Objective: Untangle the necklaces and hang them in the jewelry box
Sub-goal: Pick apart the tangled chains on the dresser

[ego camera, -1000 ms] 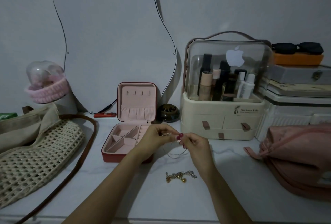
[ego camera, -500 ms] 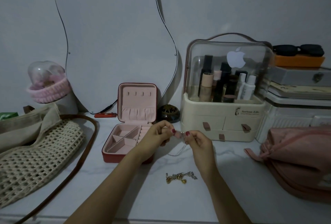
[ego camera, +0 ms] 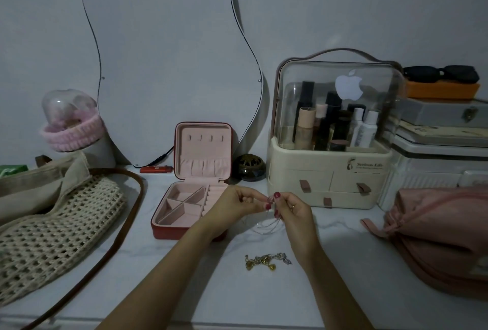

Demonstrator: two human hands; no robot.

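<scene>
White marble-look tabletop (ego camera: 163, 271), dim light. Left hand (ego camera: 235, 207) & right hand (ego camera: 293, 210) both pinch thin silver chain necklace (ego camera: 266, 221) btwn them, working it apart. Gold/silver tangled jewelry clump (ego camera: 266, 261) lies below right wrist, untouched. Open pink-lined red jewelry box (ego camera: 195, 187) just left of left hand; lid hooks bare, nothing hung yet.

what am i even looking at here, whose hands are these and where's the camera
There is no machine here: a person is working with two bare hands, and one camera worn on the head looks forward and down at them. The left hand and right hand both pinch a thin silver necklace above a pale tabletop, and its chain hangs in loops between them. A tangled gold and silver chain lies on the table nearer the camera. Left of the hands sits an open pink jewelry box with small hooks in its raised lid. Around them are a woven bag, a cosmetics organizer and a pink pouch.
</scene>
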